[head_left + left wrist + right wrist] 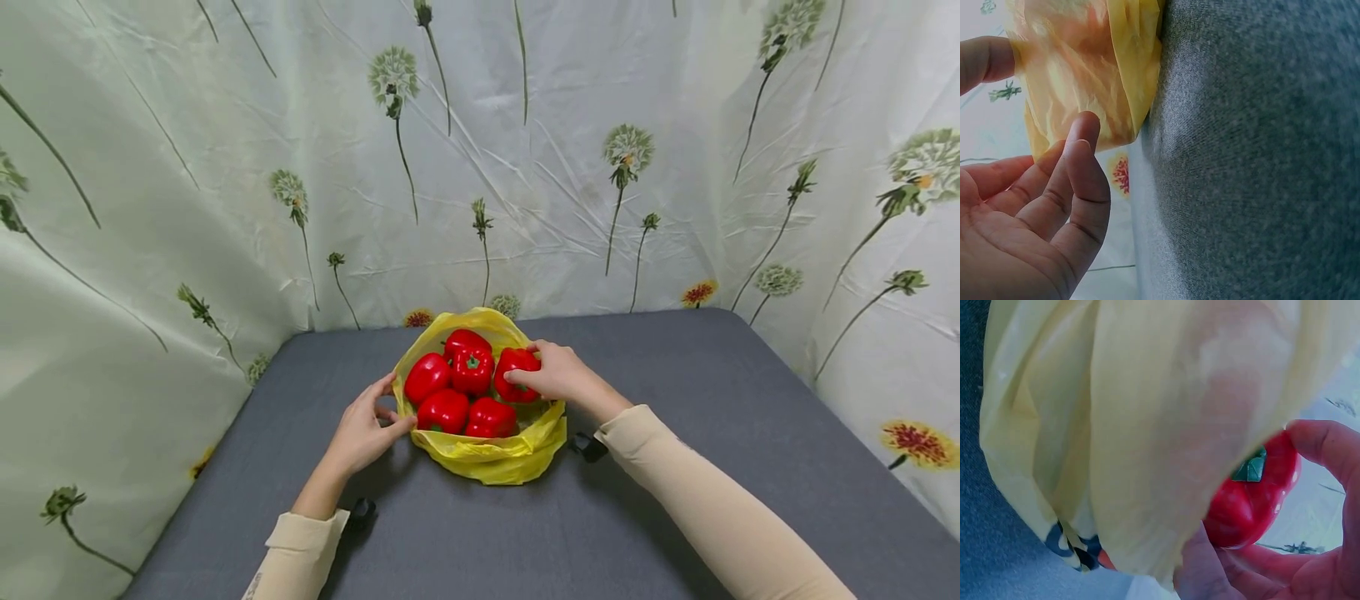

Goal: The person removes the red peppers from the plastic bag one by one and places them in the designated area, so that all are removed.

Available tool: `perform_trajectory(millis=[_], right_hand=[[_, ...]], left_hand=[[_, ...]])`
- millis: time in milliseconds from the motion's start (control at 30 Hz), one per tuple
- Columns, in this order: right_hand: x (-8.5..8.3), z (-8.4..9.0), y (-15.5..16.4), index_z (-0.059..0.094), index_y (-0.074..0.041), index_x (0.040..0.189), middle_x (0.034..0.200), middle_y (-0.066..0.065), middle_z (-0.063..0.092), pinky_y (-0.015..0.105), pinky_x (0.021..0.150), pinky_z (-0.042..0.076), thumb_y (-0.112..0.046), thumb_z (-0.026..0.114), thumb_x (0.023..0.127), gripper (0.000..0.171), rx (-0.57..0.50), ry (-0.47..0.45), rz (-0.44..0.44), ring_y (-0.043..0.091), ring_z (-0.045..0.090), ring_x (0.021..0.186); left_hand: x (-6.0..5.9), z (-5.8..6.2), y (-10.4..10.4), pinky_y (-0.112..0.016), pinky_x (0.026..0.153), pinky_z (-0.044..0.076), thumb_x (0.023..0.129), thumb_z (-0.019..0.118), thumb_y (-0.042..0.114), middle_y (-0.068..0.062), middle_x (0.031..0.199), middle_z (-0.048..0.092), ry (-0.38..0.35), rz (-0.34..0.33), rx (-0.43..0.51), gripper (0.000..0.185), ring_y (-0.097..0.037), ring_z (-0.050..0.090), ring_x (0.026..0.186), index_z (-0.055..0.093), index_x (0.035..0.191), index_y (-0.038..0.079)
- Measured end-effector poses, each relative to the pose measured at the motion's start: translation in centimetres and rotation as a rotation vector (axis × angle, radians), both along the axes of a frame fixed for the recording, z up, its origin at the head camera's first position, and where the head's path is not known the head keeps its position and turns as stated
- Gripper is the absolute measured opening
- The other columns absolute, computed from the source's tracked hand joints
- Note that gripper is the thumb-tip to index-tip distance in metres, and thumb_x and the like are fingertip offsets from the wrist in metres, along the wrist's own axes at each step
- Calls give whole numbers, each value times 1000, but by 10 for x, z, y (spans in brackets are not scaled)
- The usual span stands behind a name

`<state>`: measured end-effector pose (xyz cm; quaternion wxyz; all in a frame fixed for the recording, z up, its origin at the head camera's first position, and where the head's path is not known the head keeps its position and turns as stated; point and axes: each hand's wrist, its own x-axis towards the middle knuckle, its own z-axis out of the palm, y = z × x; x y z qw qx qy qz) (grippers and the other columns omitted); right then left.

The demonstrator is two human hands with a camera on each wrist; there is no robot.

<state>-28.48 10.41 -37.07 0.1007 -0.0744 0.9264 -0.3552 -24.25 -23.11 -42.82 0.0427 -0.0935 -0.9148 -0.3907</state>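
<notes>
A yellow plastic bag (pixel 491 467) stands with its mouth open and holds several glossy red bell peppers (pixel 442 411). My left hand (pixel 363 433) holds the bag's left rim, thumb at the front and index finger farther back. In the left wrist view the other fingers (pixel 1085 181) curl loosely beside the thin yellow wall. At the right side of the mouth, my right hand (pixel 558 372) grips one red bell pepper (pixel 513 375) between thumb and fingers. The right wrist view shows that pepper's green stem (pixel 1250 467); the bag's wall covers part of it.
The bag stands on a dark grey table (pixel 465 542), near its back edge. Behind and beside the table hangs a pale curtain (pixel 555 167) printed with dandelions and orange flowers. Small black devices (pixel 362 512) sit under both wrists.
</notes>
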Motion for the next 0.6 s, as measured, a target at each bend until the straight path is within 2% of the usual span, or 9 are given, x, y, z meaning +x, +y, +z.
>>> perform_trajectory(millis=[233, 367, 467, 600], right_hand=[[3, 11, 7, 44, -3, 158, 130, 22, 68, 35, 70, 61, -46, 71, 99, 77, -60, -1, -11, 34, 73, 79], [2, 16, 11, 43, -3, 159, 131, 23, 67, 35, 72, 62, -46, 71, 100, 78, -76, 18, -15, 37, 76, 86], [1, 18, 15, 43, -3, 160, 134, 25, 67, 36, 75, 63, -46, 71, 100, 79, -84, 29, -18, 37, 78, 92], [-1, 21, 22, 43, -2, 159, 133, 26, 67, 37, 76, 64, -46, 71, 100, 79, -92, 37, -33, 34, 78, 90]], left_hand=[[-1, -1, 0, -29, 78, 50, 93, 82, 22, -21, 146, 61, -4, 3, 4, 83, -16, 72, 93, 42, 163, 5], [-1, -2, -1, -29, 77, 50, 93, 82, 22, -21, 145, 61, 1, -2, 5, 83, -16, 72, 93, 42, 163, 5], [-1, -3, -1, -28, 78, 50, 93, 82, 22, -20, 145, 62, 4, -4, 5, 83, -16, 72, 93, 42, 163, 5], [-1, -4, -2, -28, 77, 50, 93, 83, 21, -21, 146, 61, 6, -5, 11, 83, -16, 72, 93, 42, 163, 6]])
